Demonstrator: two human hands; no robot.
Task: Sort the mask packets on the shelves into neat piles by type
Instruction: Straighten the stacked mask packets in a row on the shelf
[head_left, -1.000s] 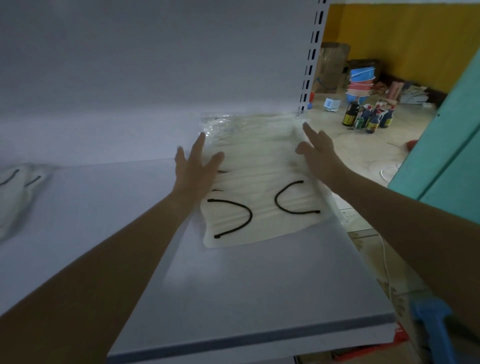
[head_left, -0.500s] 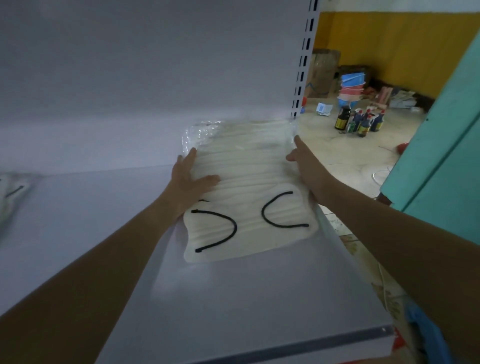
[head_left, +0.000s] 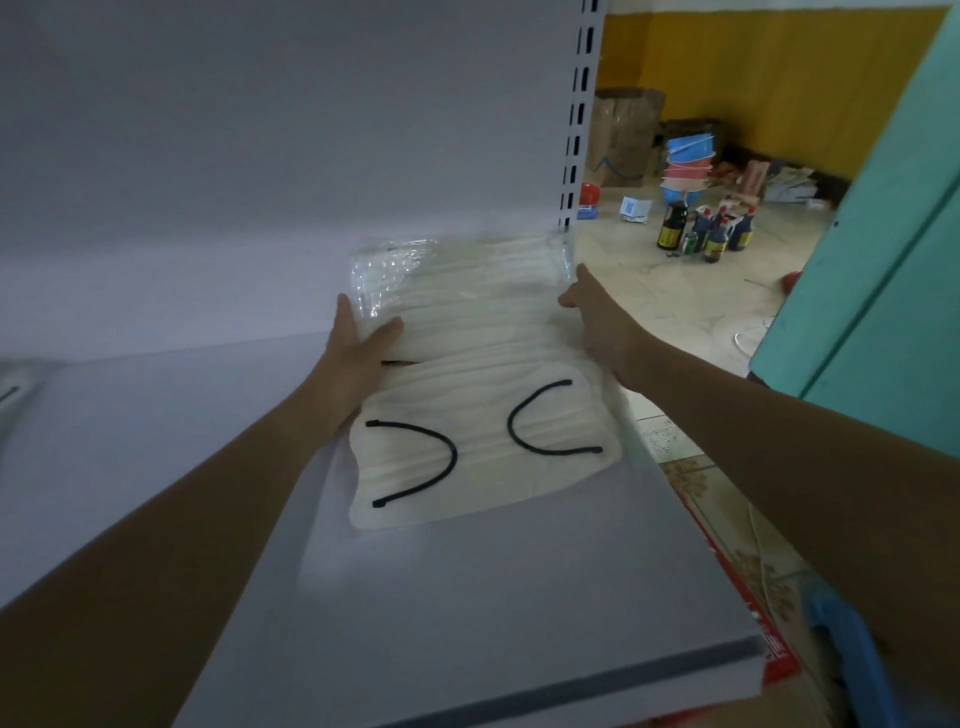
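Note:
A pile of clear packets of white masks with black ear loops (head_left: 483, 395) lies on the white shelf (head_left: 467, 597), against the back panel at the right end. My left hand (head_left: 358, 353) grips the pile's left edge, thumb on top. My right hand (head_left: 597, 322) presses against the pile's right edge with fingers extended along it. Another mask packet (head_left: 10, 389) shows only as a sliver at the far left edge of the shelf.
A slotted white upright (head_left: 579, 119) rises behind the pile. Beyond the shelf's right end is tiled floor with dark bottles (head_left: 701, 234), stacked plastic basins (head_left: 688, 166) and cardboard boxes (head_left: 628, 135). A teal panel (head_left: 883, 260) stands at right; a blue stool (head_left: 852, 649) sits below.
My hands went from resting flat on top of the pile to clasping its left and right edges, squaring it. The view has shifted a little to the right.

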